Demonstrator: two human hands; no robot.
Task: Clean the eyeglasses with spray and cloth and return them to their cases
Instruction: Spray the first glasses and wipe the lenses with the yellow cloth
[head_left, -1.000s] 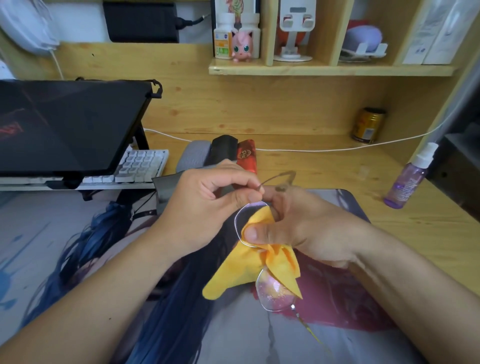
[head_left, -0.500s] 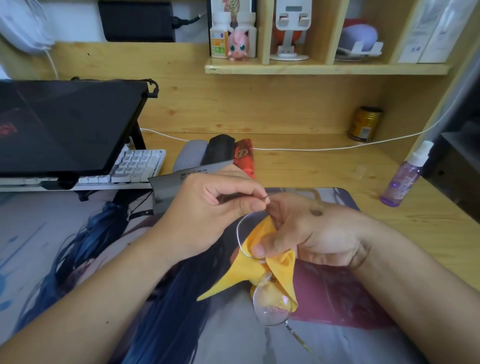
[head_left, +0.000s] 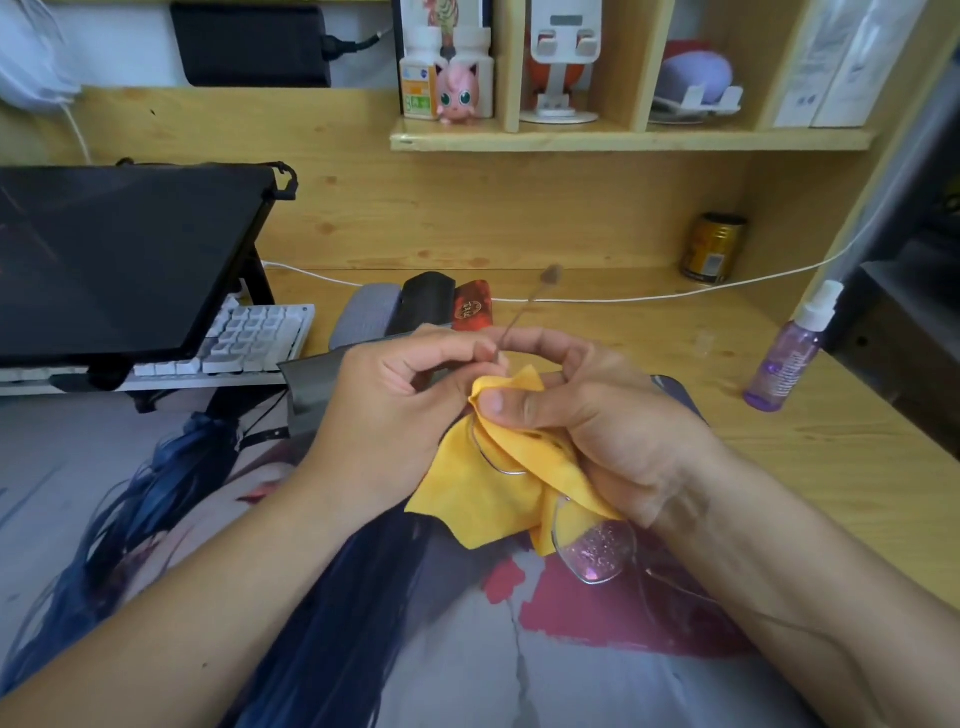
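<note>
Nearest: lower lens (head_left: 597, 553) of the eyeglasses (head_left: 524, 470) hangs free below the cloth, droplets visible on it, so it looks sprayed and not yet wiped. One thin temple arm trails off toward the lower right over the printed desk mat (head_left: 467, 675).

Glasses are held in the air above the mat, between both hands, not resting on anything.

Right hand (head_left: 613, 431): thumb pressed on top of the yellow cloth (head_left: 493, 493), fingers curled behind it, pinching the upper lens through the fabric. The wire rim of that lens shows at the cloth's left edge.

Left hand (head_left: 395, 415): fingers curled, thumb and forefinger pinching the frame at what looks like the hinge end; the other temple arm sticks up and away from that pinch.

Handling, my read:
- Frame is thin wire, very light, and bends easily. Hold at the rim or hinge, not out along the temple.
- Lenses are rigid but scratchable and slippery while wet. Touch them only through the cloth.
- Cloth is soft and limp with no structure; it needs the pinch to stay on the lens.
- Support the rim of whichever lens is being rubbed, else the bridge takes the twist.

Farther back: three cases (head_left: 415, 309) side by side (grey, black, red) at the mat's far edge, all apparently closed. Spray bottle (head_left: 789, 353) stands upright on the desk (head_left: 857, 467) to the right, well apart from the hands.
</note>
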